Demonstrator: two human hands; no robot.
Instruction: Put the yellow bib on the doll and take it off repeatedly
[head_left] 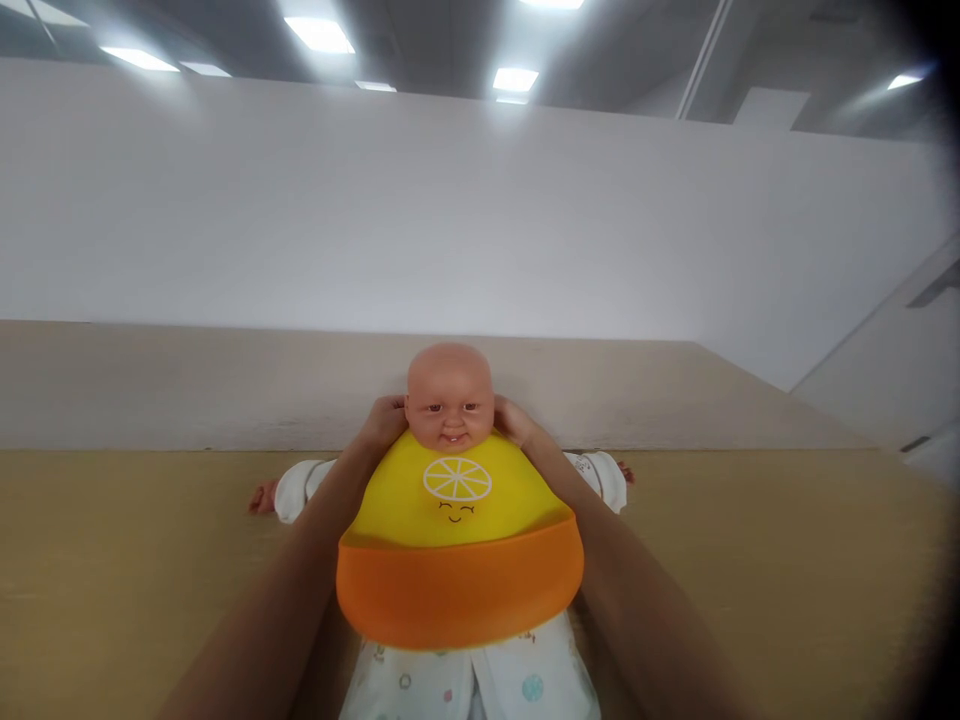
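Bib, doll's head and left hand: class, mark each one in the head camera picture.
bib (457, 545), head view, on the yellow front above the orange pocket.
doll's head (449, 385), head view, on the forehead.
left hand (384, 420), head view, on the back of the hand beside the doll's neck.

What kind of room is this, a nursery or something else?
Probably not a nursery: more likely a plain office-like or workshop hall. Ceiling light panels hang over a bare white partition wall, and a baby doll in a yellow-orange bib lies on a bare tan table.
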